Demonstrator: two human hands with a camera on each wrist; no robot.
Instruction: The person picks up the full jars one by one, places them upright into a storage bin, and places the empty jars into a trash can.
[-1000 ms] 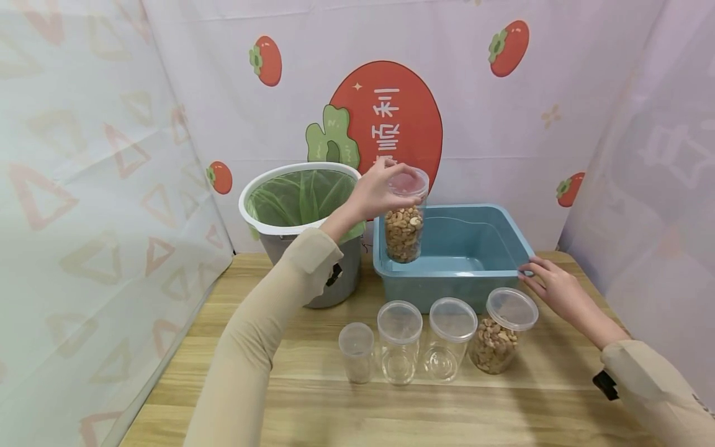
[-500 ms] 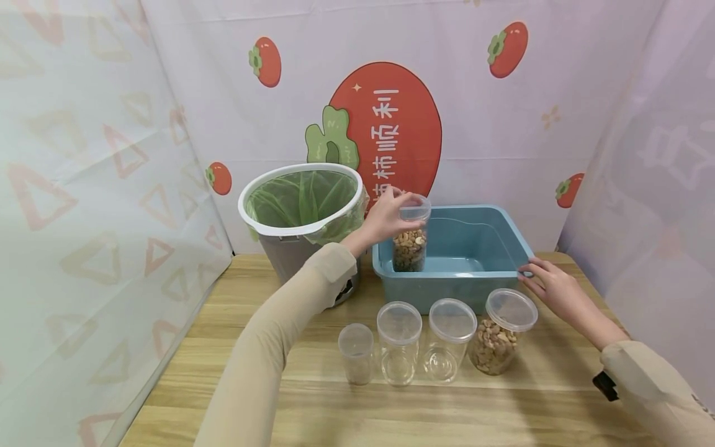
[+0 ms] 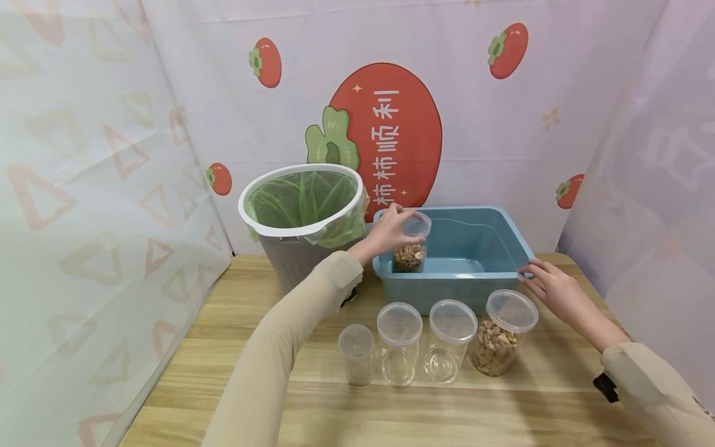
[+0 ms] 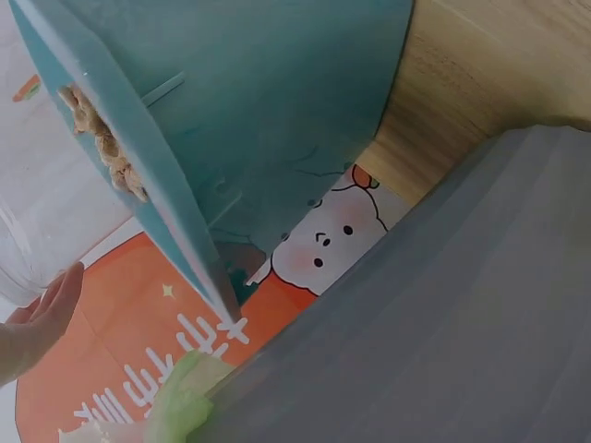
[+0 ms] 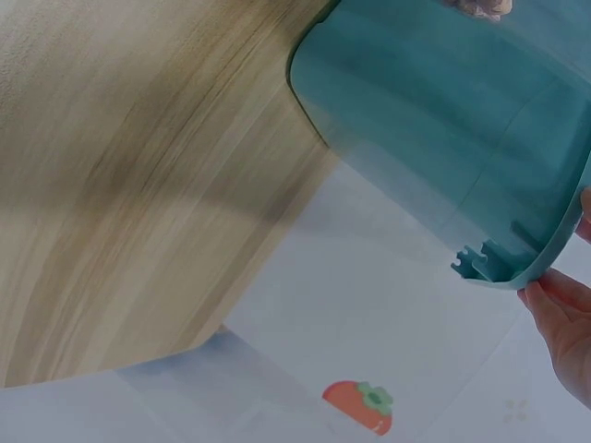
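Observation:
My left hand [image 3: 390, 232] grips the top of a clear plastic jar of nuts [image 3: 409, 256]. The jar stands upright within the left end of the blue basin [image 3: 455, 284], its lower part hidden by the front wall; whether it touches the bottom I cannot tell. In the left wrist view my left hand [image 4: 44, 325] and part of the clear jar [image 4: 20, 249] show at the left edge, with nuts visible above the basin rim [image 4: 152, 171]. My right hand [image 3: 558, 295] pinches the basin's front right corner, and the right wrist view shows its fingertips [image 5: 545, 293] on the rim.
Before the basin stand a small lidded jar [image 3: 356, 354], two larger lidded clear jars [image 3: 399, 344] and a lidded jar of nuts [image 3: 496, 347]. A grey bin [image 3: 290, 257] with a green liner stands left of the basin. A printed cloth [image 3: 475, 124] hangs behind the wooden table [image 3: 424, 416].
My left hand has lowered the jar of nuts into the left end of the basin, moving down and slightly right. My right hand has stayed on the basin's corner.

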